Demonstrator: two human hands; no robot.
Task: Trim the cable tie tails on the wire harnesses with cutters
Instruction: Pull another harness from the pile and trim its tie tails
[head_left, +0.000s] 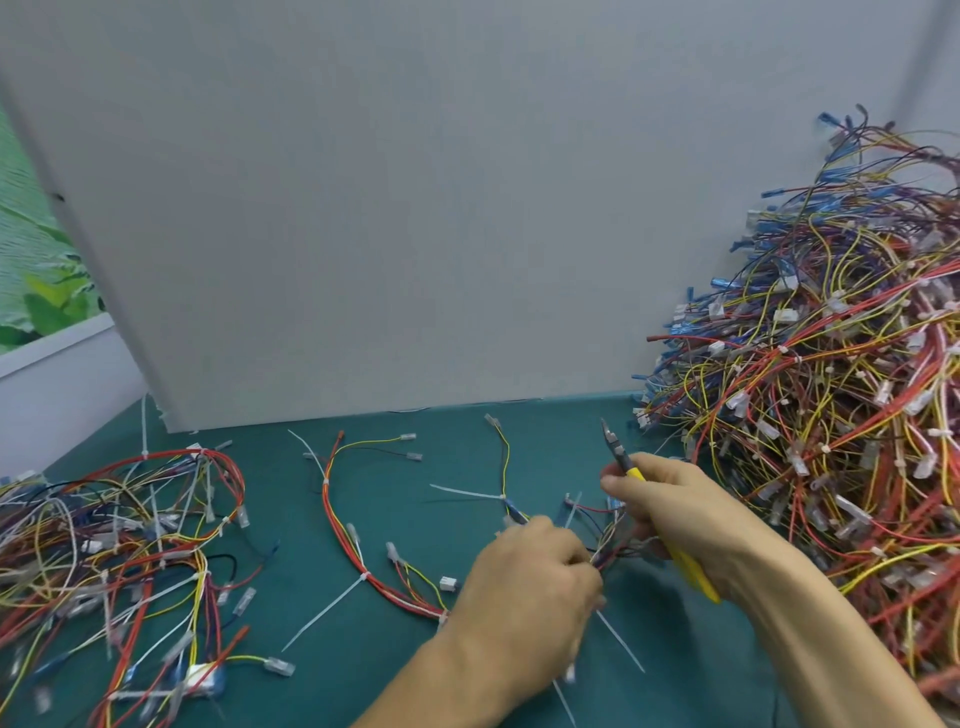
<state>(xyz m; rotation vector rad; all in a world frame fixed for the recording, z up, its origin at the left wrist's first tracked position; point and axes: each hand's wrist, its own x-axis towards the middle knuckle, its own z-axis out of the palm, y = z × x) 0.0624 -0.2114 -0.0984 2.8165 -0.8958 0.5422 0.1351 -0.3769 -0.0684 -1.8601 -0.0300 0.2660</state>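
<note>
Harness handling, not cutting, is judged to be the step in hand: the wire harness (402, 597) is sprawled across the middle of the table (561, 452), and its gathered end is gripped by the left hand (530, 577) near the front edge, fingers curled round the wires. Yellow-handled cutters (621, 460) are clasped in the right hand (675, 509), fingers wrapped round the handles. The blades are aimed up toward the back edge, clear of every tie, and whether they are parted cannot be told. Untrimmed work is plainly left: a long white tail (322, 613) juts from the harness toward the front edge, and a second tail (621, 644) is seen just below the left hand. For the next move, a tail would need to be presented by the left hand, the cutters tipped down, and the blades set close against the tie's head without a wire being nicked. Teal matting is laid over the whole surface. A large heap of harnesses (831, 389) is banked at the right edge, and a smaller tangle (114, 545) is spread at the left edge. A grey panel (415, 208) stands along the back edge, with green foliage (31, 291) glimpsed past it at far left.
</note>
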